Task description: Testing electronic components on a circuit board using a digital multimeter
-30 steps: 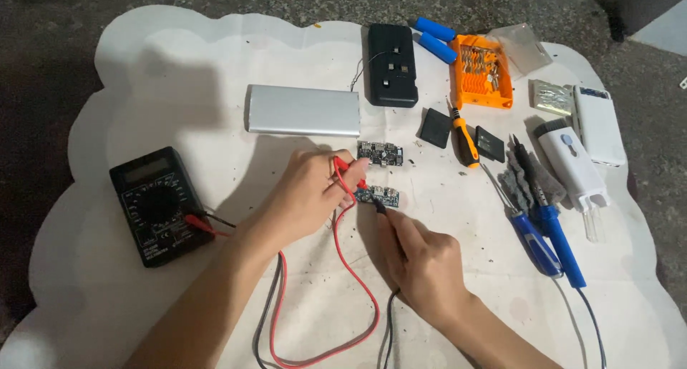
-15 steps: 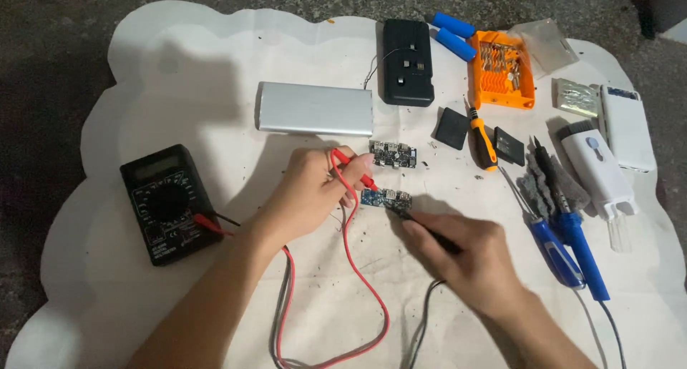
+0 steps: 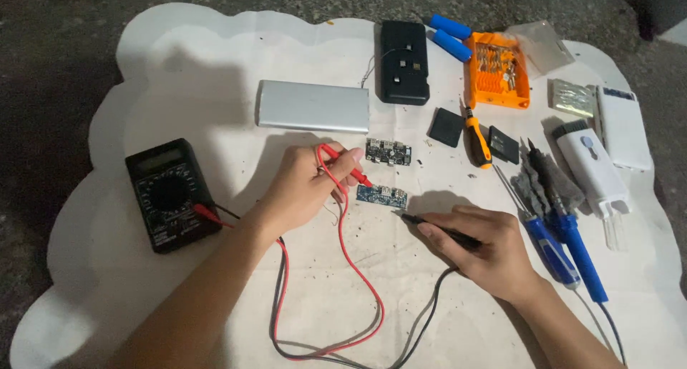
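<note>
Red probe (image 3: 348,167) pinched in left hand (image 3: 304,190), tip angled down onto near edge of small blue circuit board (image 3: 382,196) just right of its fingers; black probe (image 3: 436,228) gripped pen-style in right hand (image 3: 486,251), tip just short of board, not touching; pen grip prob. for fine aim; leads loop back btw wrists to black multimeter (image 3: 169,194), left of left hand, display facing up for reading; 2nd board (image 3: 388,152) just beyond.

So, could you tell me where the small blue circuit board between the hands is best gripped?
Pinch the blue circuit board by its two long edges, from above. It lies flat on the white mat, with the red probe at its left end, so the right half is probably freest.
</note>
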